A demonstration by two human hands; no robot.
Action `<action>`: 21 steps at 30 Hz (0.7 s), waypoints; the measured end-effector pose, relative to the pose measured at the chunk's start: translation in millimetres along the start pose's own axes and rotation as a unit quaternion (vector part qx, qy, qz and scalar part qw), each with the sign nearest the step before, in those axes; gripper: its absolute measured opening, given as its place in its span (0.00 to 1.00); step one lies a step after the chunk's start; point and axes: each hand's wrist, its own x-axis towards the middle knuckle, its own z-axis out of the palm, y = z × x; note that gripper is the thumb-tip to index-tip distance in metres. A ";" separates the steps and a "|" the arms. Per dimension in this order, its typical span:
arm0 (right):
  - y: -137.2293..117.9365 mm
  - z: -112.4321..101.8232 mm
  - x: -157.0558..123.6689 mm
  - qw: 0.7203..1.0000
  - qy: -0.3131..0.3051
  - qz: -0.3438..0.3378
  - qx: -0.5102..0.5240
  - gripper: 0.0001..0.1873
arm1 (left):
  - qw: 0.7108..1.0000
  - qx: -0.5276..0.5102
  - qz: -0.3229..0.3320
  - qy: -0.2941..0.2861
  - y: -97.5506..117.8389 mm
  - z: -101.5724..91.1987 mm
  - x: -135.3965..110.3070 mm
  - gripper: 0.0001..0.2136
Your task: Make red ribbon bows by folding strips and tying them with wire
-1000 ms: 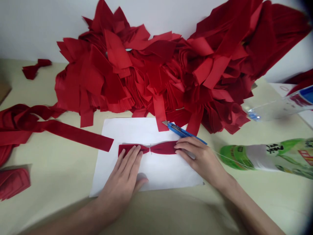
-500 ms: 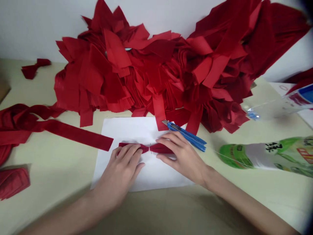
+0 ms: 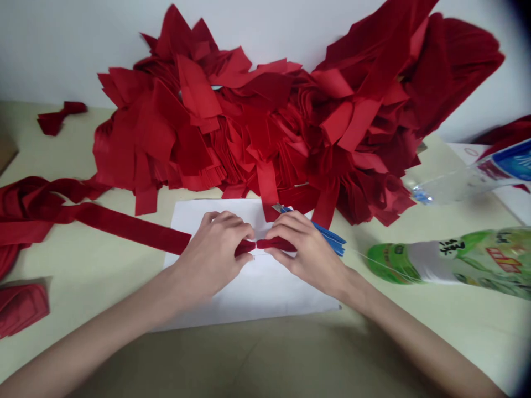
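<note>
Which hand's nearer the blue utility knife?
Right. The right hand lies just in front of the knife, covering part of it; the left hand is farther left, on the other side of the red fabric strip.

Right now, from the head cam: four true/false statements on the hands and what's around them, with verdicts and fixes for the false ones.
1. The left hand and right hand both touch a gathered red fabric strip over a white paper sheet. True.
2. The right hand grips a blue utility knife. False: the knife lies beyond that hand, partly hidden behind it.
3. A green-labelled plastic bottle stands upright. False: it lies on its side, right of the right hand.
4. A long red fabric strip runs up to the left hand. True.
</note>
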 end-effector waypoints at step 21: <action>-19.9 -8.1 -3.6 0.997 0.012 -0.059 0.046 0.07 | 0.995 0.015 0.089 0.046 6.3 13.4 -12.8 0.07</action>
